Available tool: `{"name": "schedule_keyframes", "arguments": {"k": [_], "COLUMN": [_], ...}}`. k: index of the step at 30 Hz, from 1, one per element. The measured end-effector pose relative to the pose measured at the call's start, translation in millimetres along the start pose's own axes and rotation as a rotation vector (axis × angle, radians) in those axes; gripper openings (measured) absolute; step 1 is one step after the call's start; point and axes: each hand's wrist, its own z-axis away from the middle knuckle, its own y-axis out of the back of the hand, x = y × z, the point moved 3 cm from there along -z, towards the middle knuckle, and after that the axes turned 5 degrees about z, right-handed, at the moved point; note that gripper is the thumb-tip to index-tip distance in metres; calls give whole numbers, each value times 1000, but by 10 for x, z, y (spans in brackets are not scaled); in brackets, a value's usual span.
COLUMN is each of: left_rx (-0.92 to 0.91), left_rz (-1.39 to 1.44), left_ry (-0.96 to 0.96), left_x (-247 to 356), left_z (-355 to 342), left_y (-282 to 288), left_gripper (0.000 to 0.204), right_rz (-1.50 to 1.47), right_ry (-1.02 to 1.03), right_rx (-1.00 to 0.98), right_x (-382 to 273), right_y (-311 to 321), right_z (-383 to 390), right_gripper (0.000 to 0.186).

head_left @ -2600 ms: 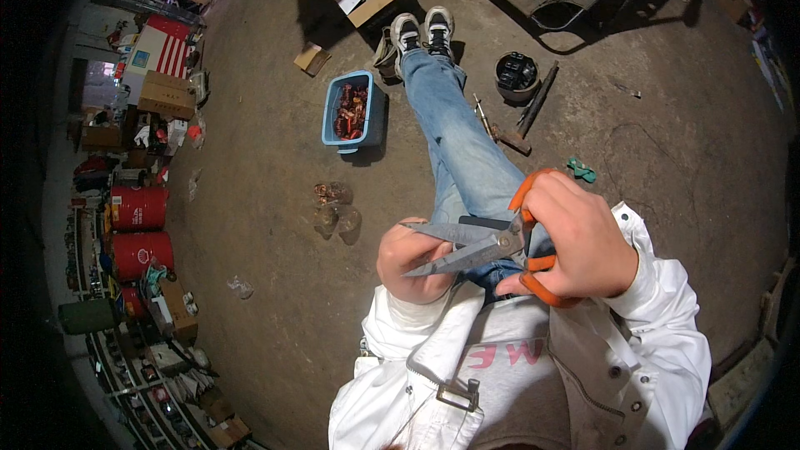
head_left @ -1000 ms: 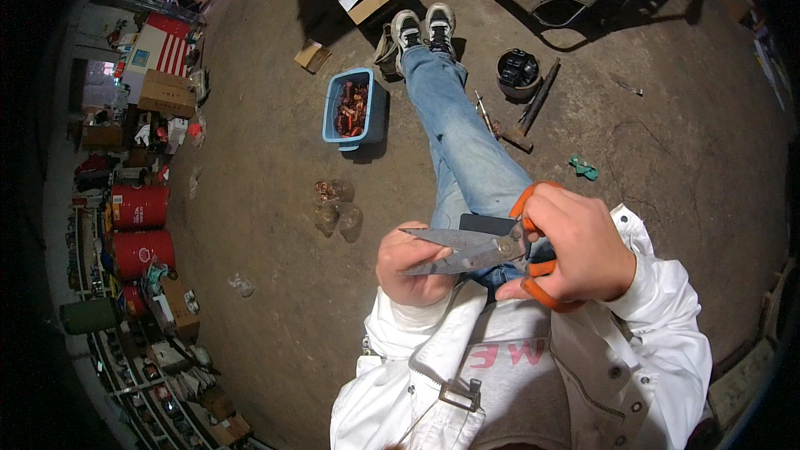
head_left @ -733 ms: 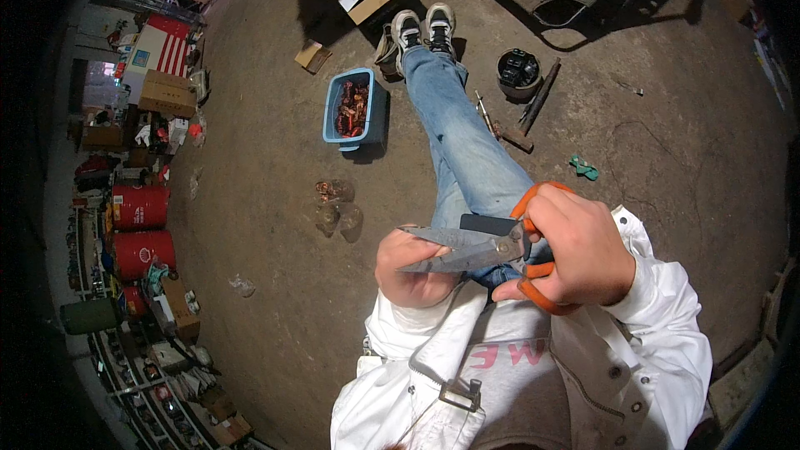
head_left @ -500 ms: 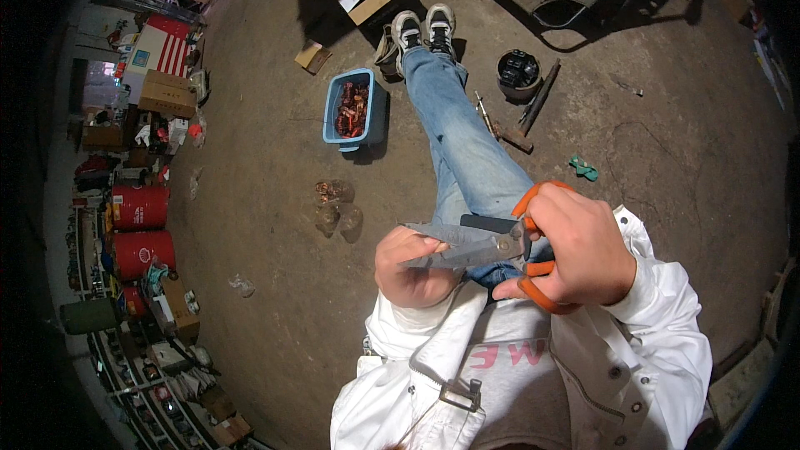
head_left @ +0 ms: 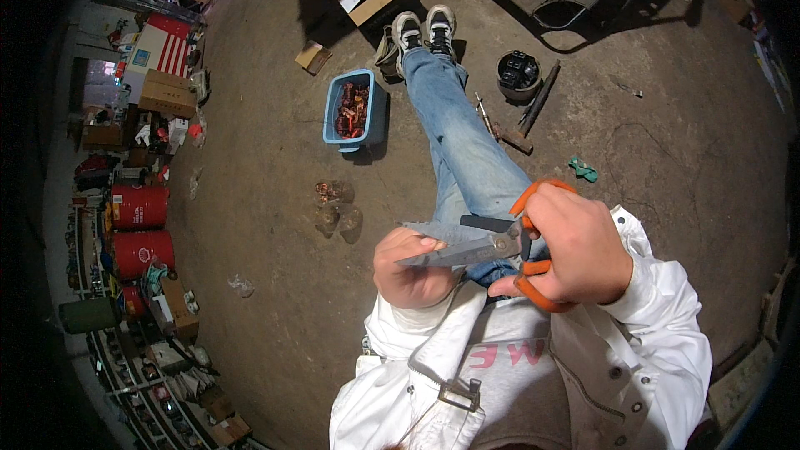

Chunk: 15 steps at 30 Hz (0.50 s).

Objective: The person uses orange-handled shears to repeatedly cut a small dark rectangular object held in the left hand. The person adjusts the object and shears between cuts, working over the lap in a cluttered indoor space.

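Note:
My right hand (head_left: 581,242) is closed around the orange handles of a large pair of scissors (head_left: 502,246), held over my lap. The grey blades point left and stand apart, with their tips over my left hand (head_left: 412,267). That hand is curled at the blades, its thumb and fingers drawn together. Whatever it may hold is hidden behind the blades and fingers. Beside the pivot a dark flat bar (head_left: 486,222) sticks out; whether it belongs to the scissors I cannot tell.
A blue plastic tub (head_left: 373,117) with copper-coloured scraps stands beyond my hands. Small clear bags (head_left: 337,218) lie nearer. Right of my legs are a hammer (head_left: 515,140), a round pot (head_left: 518,75) with black pieces and a green scrap (head_left: 583,168). Red drums (head_left: 143,254) line the left.
My right hand and the scissors have shifted slightly left, and the blades have turned a little. My left hand stays almost in place.

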Motion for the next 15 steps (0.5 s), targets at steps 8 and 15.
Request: {"name": "schedule_keyframes", "arguments": {"k": [8, 15], "left_rx": [78, -121], "left_rz": [66, 59], "left_ry": [112, 5], "left_x": [-25, 30], "left_z": [47, -94], "left_y": [-3, -133], "left_gripper": [23, 28], "right_rz": [-216, -1149], "right_ry": [-71, -366], "right_rx": [-141, -149], "right_x": [97, 119], "right_y": [-52, -224], "right_z": [16, -58], "right_gripper": [55, 21]}}
